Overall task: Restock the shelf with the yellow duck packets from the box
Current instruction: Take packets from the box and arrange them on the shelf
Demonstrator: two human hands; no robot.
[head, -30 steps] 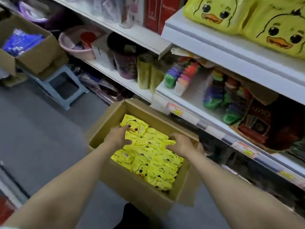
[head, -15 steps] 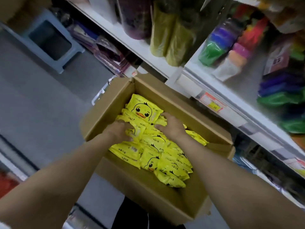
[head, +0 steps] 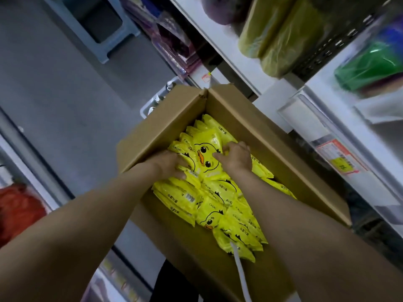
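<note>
An open cardboard box (head: 165,125) stands on the floor below the shelves, filled with several yellow duck packets (head: 220,203). One packet with a duck face (head: 206,155) lies on top near the far end. My left hand (head: 172,165) grips the left side of that top bunch, fingers curled round the packet edges. My right hand (head: 236,156) holds its right side, thumb pressing on the duck face. Both hands are inside the box.
White shelves (head: 268,88) run along the right with olive-yellow rolls (head: 274,38), a green pack (head: 368,66) and a price tag (head: 335,158). A grey-blue stool (head: 98,25) stands on the grey floor at the upper left. A white cord (head: 241,273) hangs over the box.
My head has tilted further down, so the upper shelf is out of view. Both hands have moved toward the far end of the box and closed in on the top duck-face packet.
</note>
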